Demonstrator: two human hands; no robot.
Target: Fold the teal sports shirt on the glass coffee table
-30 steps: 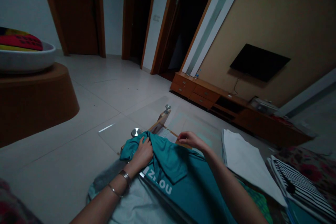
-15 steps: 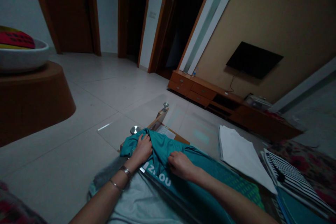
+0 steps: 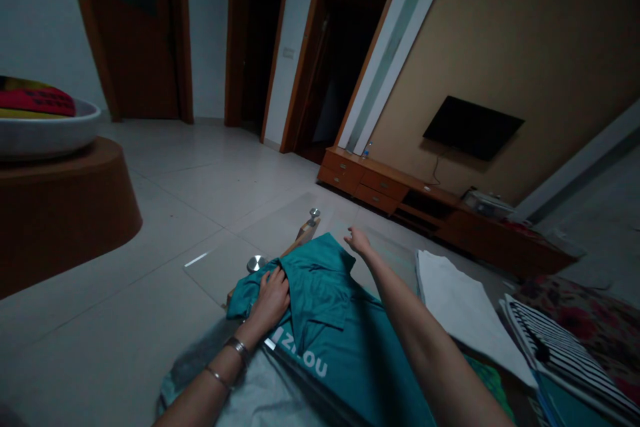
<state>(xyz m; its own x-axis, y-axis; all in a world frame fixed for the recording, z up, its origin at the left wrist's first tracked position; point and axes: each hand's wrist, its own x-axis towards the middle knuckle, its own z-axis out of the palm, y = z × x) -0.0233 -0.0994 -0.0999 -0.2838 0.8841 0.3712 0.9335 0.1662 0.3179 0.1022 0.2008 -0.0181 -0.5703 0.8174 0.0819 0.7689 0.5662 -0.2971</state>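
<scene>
A teal T-shirt (image 3: 330, 293) with white lettering lies across a glass-topped table, partly folded over itself. My left hand (image 3: 273, 297) grips it near the far left end; its fingers are curled into the cloth and the fingertips go under a fold. Two bracelets circle that wrist. My right hand (image 3: 357, 240) is off the shirt, just beyond its far edge over the glass, fingers partly stretched and holding nothing visible. Pale grey-green cloth (image 3: 260, 387) hangs in front of the table's near edge.
Folded white cloth (image 3: 450, 300) and a striped garment (image 3: 555, 340) lie to the right. The glass tabletop (image 3: 225, 260) has round metal mounts. Beyond stand a low wooden cabinet (image 3: 380, 190) and a wall television (image 3: 473, 127). A white bowl (image 3: 50, 137) sits on a brown stand at left.
My right hand has let go of the shirt and moved away, up and slightly right. A flap of teal cloth now lies spread further across. My left hand stays on the shirt.
</scene>
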